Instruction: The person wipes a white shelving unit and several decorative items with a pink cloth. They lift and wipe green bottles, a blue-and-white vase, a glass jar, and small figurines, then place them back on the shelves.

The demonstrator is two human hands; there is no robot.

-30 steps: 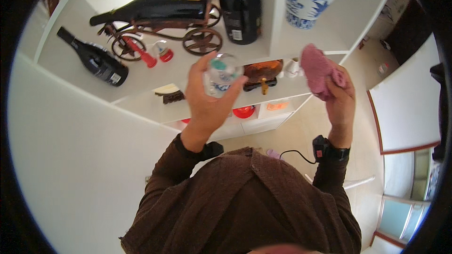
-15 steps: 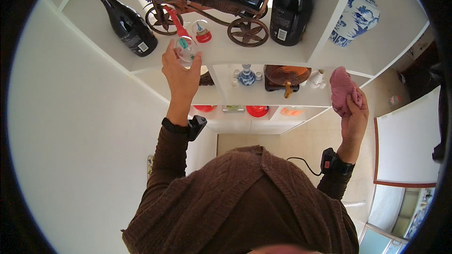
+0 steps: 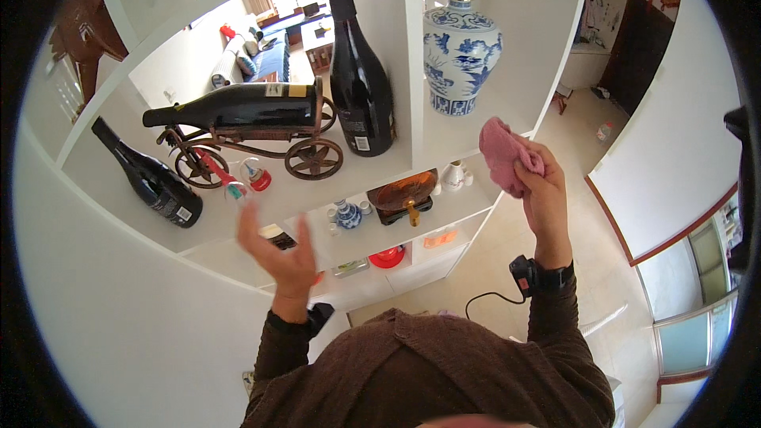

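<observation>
Right grip pinches crumpled pink cloth, left grip splayed

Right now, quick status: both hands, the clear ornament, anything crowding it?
Left hand open, empty, motion-blurred. Right hand gripping pink cloth. Clear ornament on white shelf, just beyond left hand. Red-based ornament and wheeled bottle rack close by.

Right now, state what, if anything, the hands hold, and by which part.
The right hand grips the pink cloth by its bunched near end; the left hand, open, holds nothing.
</observation>
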